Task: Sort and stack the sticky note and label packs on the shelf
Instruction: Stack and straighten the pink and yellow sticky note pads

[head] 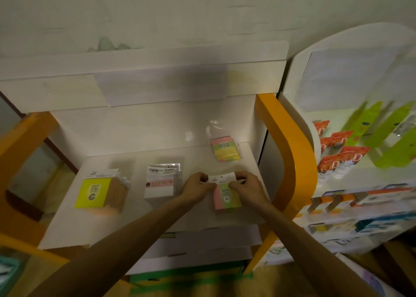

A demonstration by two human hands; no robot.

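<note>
On shelf (pixel 139 227) | pastel pack (pixel 226 197) lengthwise, header away | both hands pinch

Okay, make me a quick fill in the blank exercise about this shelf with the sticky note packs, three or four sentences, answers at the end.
1. Both hands, the left hand and the right hand, hold the pack numbered ____.
2. The yellow pack at the shelf's left end is numbered ____.
3. The pink-banded white pack lies ____ the yellow pack and the held pack.
4. The shelf has side frames coloured ____.

Answers: 2209; 2207; between; orange
</note>
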